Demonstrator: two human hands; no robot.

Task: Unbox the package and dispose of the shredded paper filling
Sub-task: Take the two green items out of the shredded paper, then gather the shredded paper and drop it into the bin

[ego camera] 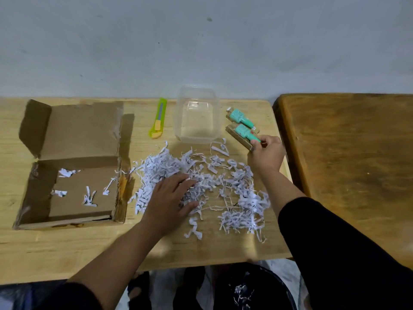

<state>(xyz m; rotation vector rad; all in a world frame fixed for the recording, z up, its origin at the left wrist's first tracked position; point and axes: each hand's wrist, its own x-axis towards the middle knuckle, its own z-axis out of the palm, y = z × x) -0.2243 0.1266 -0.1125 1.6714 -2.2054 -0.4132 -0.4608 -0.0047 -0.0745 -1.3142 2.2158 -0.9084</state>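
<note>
One bin [252, 289] below the desk's [44, 249] near edge. Left hand [172, 198] spread flat on the one shred pile [201, 186] mid-desk; right hand [266, 153] pinching one of two green tubes [242, 132], writing unreadable. One open box [76, 162] left, five scraps inside. Far edge: one cutter [159, 118], one clear tub [196, 115].

My left hand [172, 195] covers part of the shredded paper [201, 186]. Labels on the green tubes [242, 123] too small to read. Bin [250, 289] below the table edge [89, 260] cut off by the frame bottom; contents blurred.
</note>
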